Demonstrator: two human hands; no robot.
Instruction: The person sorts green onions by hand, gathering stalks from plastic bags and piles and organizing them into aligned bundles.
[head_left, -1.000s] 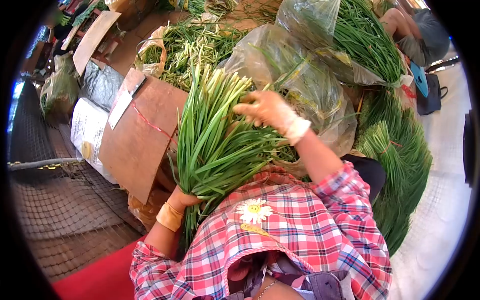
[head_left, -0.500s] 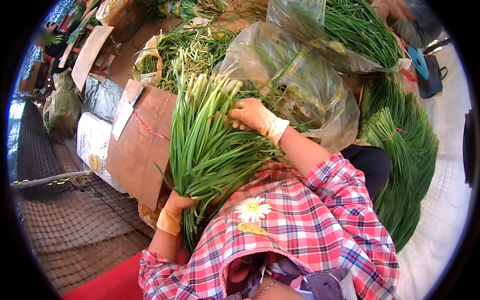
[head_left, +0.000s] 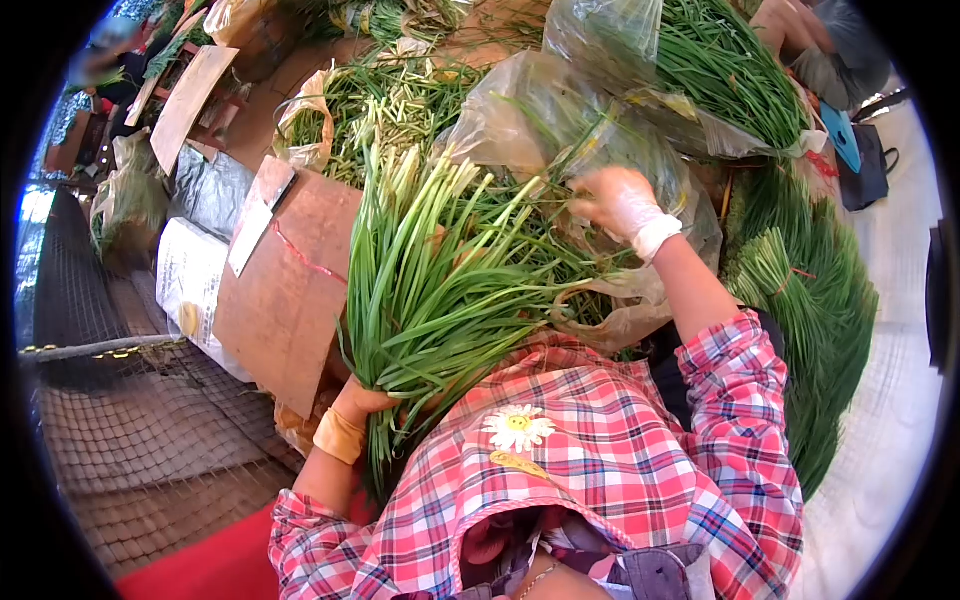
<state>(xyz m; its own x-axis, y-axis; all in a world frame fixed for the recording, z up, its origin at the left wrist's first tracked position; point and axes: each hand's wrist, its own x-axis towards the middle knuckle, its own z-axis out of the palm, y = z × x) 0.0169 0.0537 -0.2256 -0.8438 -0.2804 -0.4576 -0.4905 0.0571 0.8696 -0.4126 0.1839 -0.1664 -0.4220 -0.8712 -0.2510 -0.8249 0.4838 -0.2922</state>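
A large loose bunch of long green stalks [head_left: 430, 280] with pale ends lies across my left forearm side and lap. My left hand [head_left: 368, 400], in a pale glove, is wrapped round its lower, leafy part. My right hand [head_left: 612, 205], also gloved, is off to the right of the bunch, above the clear plastic bag [head_left: 680, 185]; its fingers are curled and blurred, with thin green strands by them. Just left of the bunch is a brown board [head_left: 285, 290] with a flat metal blade [head_left: 255, 225] and a red string on it.
Cut stalks [head_left: 400, 100] are piled behind the bunch. More green stalks fill a plastic bag [head_left: 720, 70] at the back right. Tied bundles [head_left: 810, 300] lie at the right on white sheeting [head_left: 900, 350]. Another person's bare limb [head_left: 790, 30] shows at the top right.
My right hand has moved off the bunch to the right, over the plastic bag. My left hand keeps its hold, and the pale stalk ends are spread a little wider.
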